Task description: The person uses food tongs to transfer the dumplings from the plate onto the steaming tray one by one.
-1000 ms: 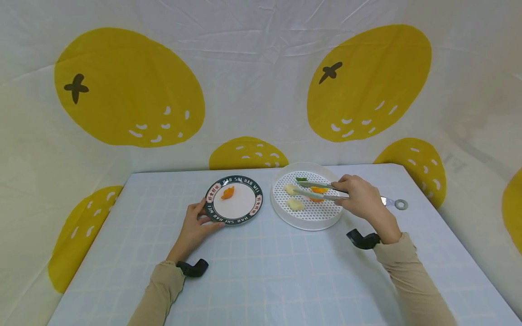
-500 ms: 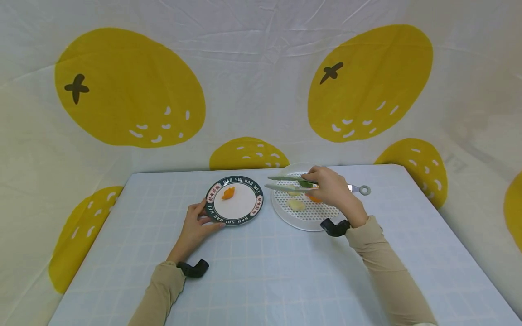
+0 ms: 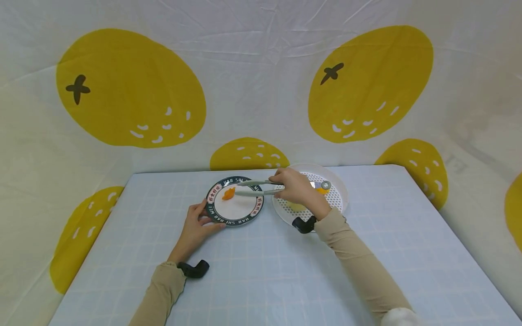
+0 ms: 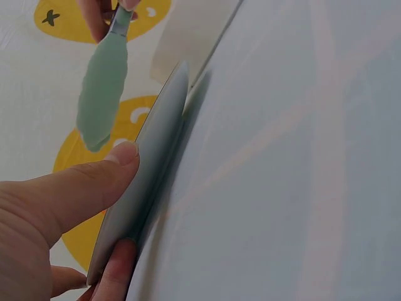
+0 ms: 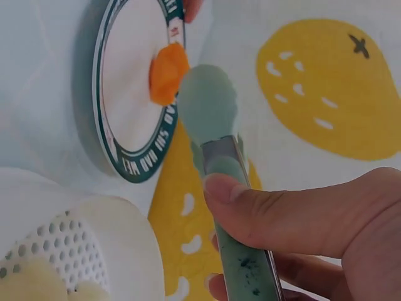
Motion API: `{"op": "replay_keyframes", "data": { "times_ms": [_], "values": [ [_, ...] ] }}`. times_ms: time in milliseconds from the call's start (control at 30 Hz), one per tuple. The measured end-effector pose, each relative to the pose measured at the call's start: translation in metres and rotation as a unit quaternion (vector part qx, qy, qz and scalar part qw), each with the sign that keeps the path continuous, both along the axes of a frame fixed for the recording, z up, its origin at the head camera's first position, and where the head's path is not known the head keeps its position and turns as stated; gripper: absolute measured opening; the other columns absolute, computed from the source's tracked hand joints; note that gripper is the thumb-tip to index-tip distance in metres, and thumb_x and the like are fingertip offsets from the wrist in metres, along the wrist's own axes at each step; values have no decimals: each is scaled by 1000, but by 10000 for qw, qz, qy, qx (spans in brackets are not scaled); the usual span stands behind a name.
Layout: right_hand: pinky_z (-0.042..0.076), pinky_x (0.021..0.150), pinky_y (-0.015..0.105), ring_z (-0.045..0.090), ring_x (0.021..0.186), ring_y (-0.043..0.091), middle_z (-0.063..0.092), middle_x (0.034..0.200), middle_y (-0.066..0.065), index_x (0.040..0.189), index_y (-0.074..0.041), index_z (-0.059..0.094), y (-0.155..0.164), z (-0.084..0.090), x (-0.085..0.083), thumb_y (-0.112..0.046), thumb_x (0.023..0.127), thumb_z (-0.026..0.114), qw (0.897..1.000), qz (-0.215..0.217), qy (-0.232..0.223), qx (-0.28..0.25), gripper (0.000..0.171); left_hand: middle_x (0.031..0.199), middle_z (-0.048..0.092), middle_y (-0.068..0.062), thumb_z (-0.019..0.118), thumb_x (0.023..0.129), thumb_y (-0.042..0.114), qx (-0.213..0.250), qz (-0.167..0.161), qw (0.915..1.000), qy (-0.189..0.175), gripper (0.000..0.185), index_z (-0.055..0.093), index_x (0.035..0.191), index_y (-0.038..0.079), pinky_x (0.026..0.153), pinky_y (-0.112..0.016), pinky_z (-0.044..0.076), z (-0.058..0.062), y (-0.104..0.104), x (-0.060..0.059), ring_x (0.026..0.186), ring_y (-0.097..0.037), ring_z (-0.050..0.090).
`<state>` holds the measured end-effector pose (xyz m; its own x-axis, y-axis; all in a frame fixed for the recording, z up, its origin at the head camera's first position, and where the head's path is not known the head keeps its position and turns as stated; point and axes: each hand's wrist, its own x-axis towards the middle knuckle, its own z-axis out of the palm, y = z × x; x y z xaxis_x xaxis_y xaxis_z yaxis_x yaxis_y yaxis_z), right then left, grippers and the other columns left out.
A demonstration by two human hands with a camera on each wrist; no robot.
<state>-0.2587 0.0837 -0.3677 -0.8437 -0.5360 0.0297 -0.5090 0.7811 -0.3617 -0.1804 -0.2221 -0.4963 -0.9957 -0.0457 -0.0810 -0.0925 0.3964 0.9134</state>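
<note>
My left hand (image 3: 195,225) grips the left rim of a small round plate (image 3: 236,212), white with a dark patterned border. In the left wrist view, the thumb presses the rim from above and a finger lies beneath; the plate is tilted. One orange piece of food (image 3: 229,194) lies on it. My right hand (image 3: 299,186) holds pale green tongs (image 3: 254,193) over the plate's right side. Their arms stand apart, tips close to the orange piece; I see nothing pinched between them. In the right wrist view, the near tip (image 5: 208,103) partly overlaps the plate's border.
A white perforated steamer tray (image 3: 341,183) stands right of the plate, partly under my right hand. Pale yellow pieces (image 5: 34,282) and an orange bit (image 3: 323,191) lie in it. A checked cloth (image 3: 261,276) covers the table; a fruit-print sheet (image 3: 261,90) hangs behind.
My right hand has moved left with the tongs, from above the steamer tray to above the plate. The left hand and the plate have stayed in place.
</note>
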Motion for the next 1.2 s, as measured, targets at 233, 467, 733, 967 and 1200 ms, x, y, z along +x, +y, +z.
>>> {"op": "replay_keyframes", "data": {
  "times_ms": [233, 467, 733, 967, 1200],
  "values": [
    [58, 75, 35, 61, 99, 22, 67, 115, 6, 126, -9, 70, -18, -9, -8, -12, 79, 83, 9996, 193, 104, 154, 49, 140, 29, -11, 91, 72, 30, 48, 7, 10000, 34, 113, 21, 158, 8, 100, -24, 52, -1, 0, 0, 119, -24, 46],
    [59, 82, 39, 62, 104, 24, 66, 120, 8, 127, -9, 69, -27, -17, -13, -12, 79, 83, 9997, 155, 130, 167, 50, 140, 30, -11, 91, 71, 30, 138, -10, 9999, 53, 114, 21, 158, 7, 98, -22, 52, -1, 0, 0, 119, -24, 48],
    [57, 78, 36, 61, 100, 20, 66, 116, 1, 127, -16, 70, -32, -26, -17, -16, 77, 86, 9992, 112, 49, 378, 52, 141, 30, -12, 91, 71, 29, 145, -15, 9999, 30, 114, 21, 158, 7, 98, -22, 52, 0, -1, 0, 118, -25, 49],
    [57, 78, 37, 60, 100, 22, 65, 115, 5, 126, -11, 69, -34, -31, -12, -14, 80, 83, 9994, 119, -41, 337, 49, 140, 30, -12, 91, 71, 29, 115, -29, 9999, 47, 113, 21, 158, 7, 99, -22, 52, 1, 0, 0, 119, -25, 48],
    [55, 71, 34, 59, 96, 21, 65, 114, 4, 126, -15, 70, -37, -30, -5, -16, 83, 81, 9989, -10, -12, 459, 45, 139, 29, -12, 91, 73, 23, 207, -70, 9996, 151, 112, 20, 158, 7, 97, -18, 52, 1, 0, 2, 118, -24, 47]
  ]
}}
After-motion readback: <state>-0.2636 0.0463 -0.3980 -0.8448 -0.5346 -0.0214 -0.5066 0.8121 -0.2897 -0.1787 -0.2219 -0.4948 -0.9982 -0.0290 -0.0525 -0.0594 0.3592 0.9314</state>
